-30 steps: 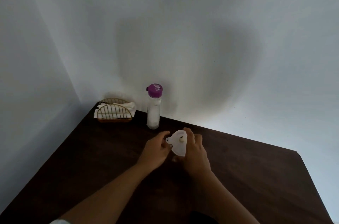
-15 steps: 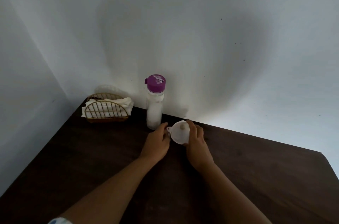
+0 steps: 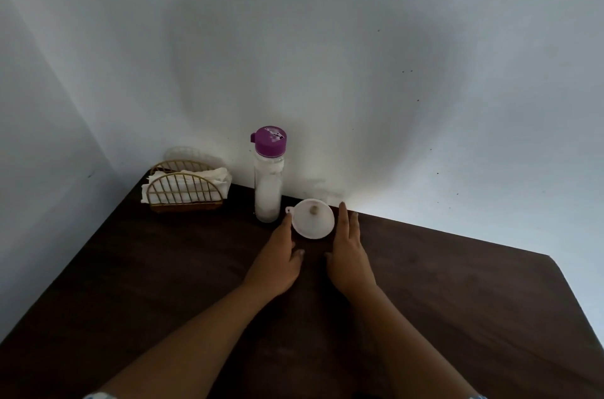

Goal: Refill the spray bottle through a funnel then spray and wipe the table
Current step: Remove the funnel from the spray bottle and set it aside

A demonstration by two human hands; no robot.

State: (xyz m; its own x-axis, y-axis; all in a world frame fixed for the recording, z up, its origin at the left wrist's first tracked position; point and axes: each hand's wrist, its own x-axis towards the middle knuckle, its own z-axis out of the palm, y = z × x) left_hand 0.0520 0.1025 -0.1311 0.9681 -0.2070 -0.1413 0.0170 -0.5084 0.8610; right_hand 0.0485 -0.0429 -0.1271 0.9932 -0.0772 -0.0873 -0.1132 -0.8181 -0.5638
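Observation:
A white funnel stands with its wide mouth up, near the far edge of the dark wooden table; what it rests in is hidden beneath it. Just to its left stands a clear bottle with a purple cap, holding pale contents. My left hand lies to the funnel's left, fingers apart, fingertips close to the rim. My right hand lies to its right, fingers straight and apart, beside the rim. Neither hand grips anything.
A gold wire napkin holder with white napkins sits in the far left corner. White walls meet the table's far and left edges. The table's right corner lies at the right.
Both hands let go of the funnel and drew apart and back toward me. The funnel now stands free between them. The view has shifted closer to the table.

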